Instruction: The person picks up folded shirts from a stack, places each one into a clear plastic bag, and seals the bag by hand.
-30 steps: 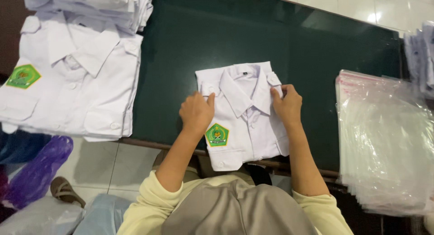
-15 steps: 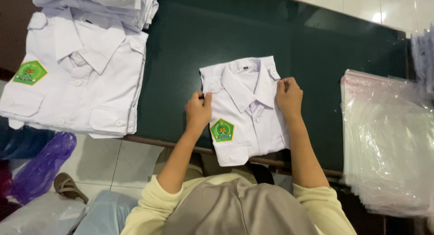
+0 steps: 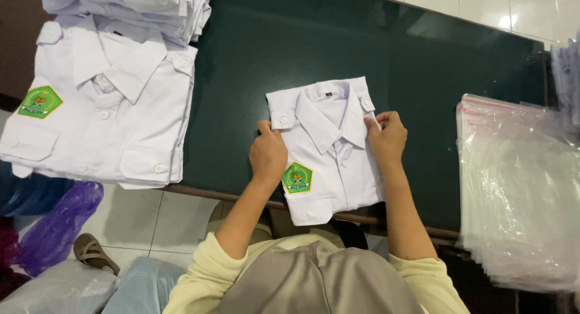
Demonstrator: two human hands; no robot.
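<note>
- Both grips are closed on the folded white shirt: my left hand pinches its left edge just under the shoulder tab, and my right hand pinches the right edge beside the collar.
- That shirt lies collar-up on the dark green surface, near the front edge, its lower end hanging slightly over the rim.
- Done, as I judge it: the shirt is folded into a neat rectangle, green badge showing on the front.
- Left, I'd say: it is not in a bag; the stack of clear plastic bags sits apart on my right.
- More white shirts lie flat in a pile at the left, unfolded as far as I can tell.
- Hard to see: my fingertips tucked under the fabric; the bag stack and a pile at far right are cut off by the frame.
</note>
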